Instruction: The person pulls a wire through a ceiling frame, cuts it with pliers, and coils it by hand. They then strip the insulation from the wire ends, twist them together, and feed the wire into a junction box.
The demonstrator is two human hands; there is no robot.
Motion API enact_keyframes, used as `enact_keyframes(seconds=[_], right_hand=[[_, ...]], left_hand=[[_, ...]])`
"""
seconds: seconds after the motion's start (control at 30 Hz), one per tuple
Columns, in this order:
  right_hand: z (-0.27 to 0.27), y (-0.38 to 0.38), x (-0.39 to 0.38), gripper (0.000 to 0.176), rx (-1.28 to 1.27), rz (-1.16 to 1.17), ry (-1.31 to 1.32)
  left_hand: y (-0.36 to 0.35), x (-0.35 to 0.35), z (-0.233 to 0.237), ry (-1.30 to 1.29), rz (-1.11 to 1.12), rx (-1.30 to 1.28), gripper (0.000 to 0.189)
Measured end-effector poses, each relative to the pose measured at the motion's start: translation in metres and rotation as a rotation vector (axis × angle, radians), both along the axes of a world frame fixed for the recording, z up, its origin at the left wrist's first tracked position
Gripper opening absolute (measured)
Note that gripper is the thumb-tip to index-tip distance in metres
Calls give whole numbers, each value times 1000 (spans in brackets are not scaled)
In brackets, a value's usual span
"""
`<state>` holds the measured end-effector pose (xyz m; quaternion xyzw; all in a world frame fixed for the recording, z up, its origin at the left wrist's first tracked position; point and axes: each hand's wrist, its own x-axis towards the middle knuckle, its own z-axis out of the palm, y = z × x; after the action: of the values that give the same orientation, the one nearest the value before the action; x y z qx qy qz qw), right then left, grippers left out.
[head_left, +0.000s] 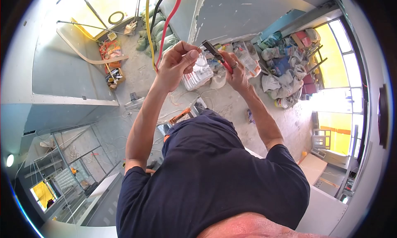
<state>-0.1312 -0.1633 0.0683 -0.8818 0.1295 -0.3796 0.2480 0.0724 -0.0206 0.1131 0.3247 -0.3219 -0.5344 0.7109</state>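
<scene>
My right hand (235, 72) is wrapped round a pair of pliers (213, 50) with dark jaws and red handles, and a ring shows on one finger. The jaws point left, toward my left hand (180, 63), whose thumb and fingers are pinched on a thin wire end close to the plier tip. From above hang a red cable (168, 21), a yellow cable (148, 27) and a black cable (157, 8). The red and yellow ones run down behind my left wrist, where their lower course is hidden.
Far below, the floor holds green sacks (155, 33), a white bag (197, 74) and a heap of filled bags (285, 72). An orange-handled tool (180, 115) lies near my body. Metal scaffolding (68, 155) stands lower left; a grey wall (244, 15) rises ahead.
</scene>
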Motion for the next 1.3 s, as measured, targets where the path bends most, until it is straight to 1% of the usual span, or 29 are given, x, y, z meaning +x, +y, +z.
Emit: enact_keyframes(seconds=[0.03, 0.1, 0.2, 0.27, 0.3, 0.33, 0.37, 0.4, 0.43, 0.47, 0.5, 0.53, 0.6, 0.63, 0.67, 0.73, 0.77, 0.83, 0.87, 0.93, 0.97, 1.0, 1.07, 1.1, 1.13, 1.2, 1.23, 1.3], right_hand=[[0, 0, 0, 58, 1, 21, 2], [0, 1, -1, 58, 2, 41, 3], [0, 0, -5, 53, 58, 87, 45], [-4, -2, -8, 43, 167, 156, 67], [-4, -2, -11, 43, 166, 155, 66], [-4, -3, -15, 43, 203, 215, 128], [-2, -4, -20, 45, 239, 275, 189], [8, -3, -23, 45, 238, 275, 189], [21, -1, -27, 41, 527, 322, 387], [32, 1, -29, 40, 815, 365, 586], [36, 4, -32, 40, 983, 498, 518], [45, 7, -33, 40, 984, 498, 517], [65, 7, -33, 38, 1357, 838, 530], [57, 1, -38, 43, 1486, 936, 535], [53, 1, -39, 43, 1484, 934, 532], [49, 4, -41, 51, 1624, 990, 354], [49, 6, -43, 51, 1623, 991, 356], [51, 9, -50, 55, 1668, 822, 389], [45, 8, -53, 55, 1667, 824, 390], [30, 8, -59, 55, 1387, 565, 452], [32, 13, -61, 49, 1290, 440, 462], [25, 18, -63, 49, 1295, 439, 461], [9, 23, -64, 41, 976, 231, 295], [5, 24, -60, 35, 898, 166, 277], [3, 25, -58, 35, 900, 161, 273], [0, 27, -55, 49, 721, 37, 186], [0, 27, -52, 49, 723, 31, 185], [6, 28, -47, 52, 585, -43, 149]], left_hand=[[2, 0, -1, 0, -1, 2, 18], [6, 1, -1, -116, 28, 9, 15], [7, -1, -4, -155, 84, -27, 12], [9, 6, -4, -156, 75, -38, 11], [9, 8, -4, -157, 68, -49, 10], [8, 8, -3, -158, 66, -50, 10], [7, 7, -1, -157, 87, -90, 12], [6, 8, 0, -155, 109, -128, 16], [5, 7, 2, -159, 109, -129, 16], [5, 4, 5, -145, 133, -191, 20], [5, 2, 8, -130, 155, -249, 25], [5, 1, 11, -131, 154, -248, 25], [3, 0, 19, -148, 75, -275, 36], [2, -1, 24, -151, 70, -277, 36], [1, -3, 28, -198, 62, -248, 38], [-2, -6, 30, -245, 59, -221, 40], [-6, -5, 27, -262, 100, -173, 38], [-10, -6, 28, -279, 143, -128, 37], [-10, -6, 29, -302, 146, -76, 33], [-11, -7, 30, -323, 157, -21, 30], [-13, -8, 29, -358, 173, 6, 28], [-14, -8, 28, -396, 187, 33, 26], [-17, -9, 23, -372, 178, 43, 26], [-19, -8, 20, -347, 174, 53, 25], [-20, -9, 20, -348, 168, 53, 25], [-22, -12, 21, -393, 189, 93, 24], [-23, -14, 21, -393, 182, 94, 24], [-25, -17, 21, -424, 190, 93, 23]])
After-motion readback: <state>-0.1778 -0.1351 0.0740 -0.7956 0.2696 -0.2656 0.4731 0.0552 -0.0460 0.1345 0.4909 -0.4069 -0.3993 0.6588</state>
